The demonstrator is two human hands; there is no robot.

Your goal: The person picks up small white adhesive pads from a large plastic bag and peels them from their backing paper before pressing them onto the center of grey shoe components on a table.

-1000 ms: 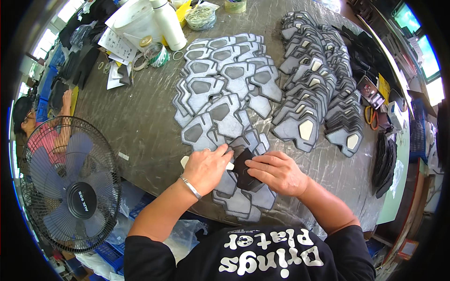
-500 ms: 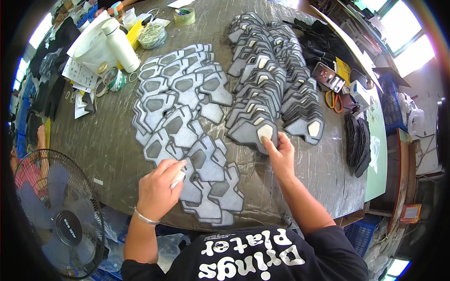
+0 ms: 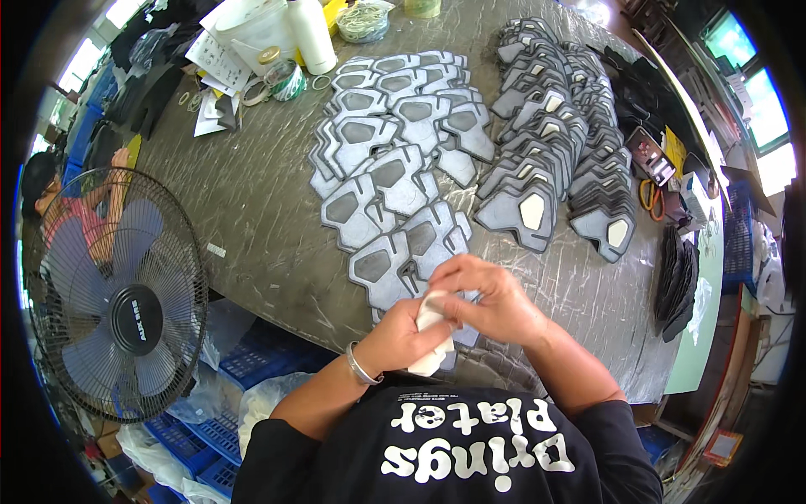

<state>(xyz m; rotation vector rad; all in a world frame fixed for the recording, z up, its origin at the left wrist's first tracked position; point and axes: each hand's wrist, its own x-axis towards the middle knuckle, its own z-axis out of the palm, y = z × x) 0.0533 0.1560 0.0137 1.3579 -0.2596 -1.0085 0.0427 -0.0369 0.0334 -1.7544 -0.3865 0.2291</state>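
My left hand (image 3: 393,338), with a bangle at its wrist, is closed around a small bunch of white pads (image 3: 429,363) near the table's front edge. Over it, my right hand (image 3: 497,304) pinches at the upper end of the same pads. Its fingertips partly hide what they grip. Beneath and beyond both hands, flat blue-grey pieces (image 3: 403,191) with dark edging and darker angular panels lie overlapped. To the right, similar shaped pieces (image 3: 508,216) are fanned in two long rows. The nearest piece of each row bears a white pad (image 3: 531,212) on its panel.
A fan (image 3: 134,319) stands at the left, with another person (image 3: 84,210) behind it. A white bottle (image 3: 311,38), a tub (image 3: 252,38) and tape rolls (image 3: 285,80) sit far left. Orange scissors (image 3: 651,199), a phone (image 3: 652,157) and black pieces (image 3: 676,281) lie right.
My right hand has left the nearest piece of the middle row and come to my left hand, meeting at the white pads. The view has shifted leftward and down.
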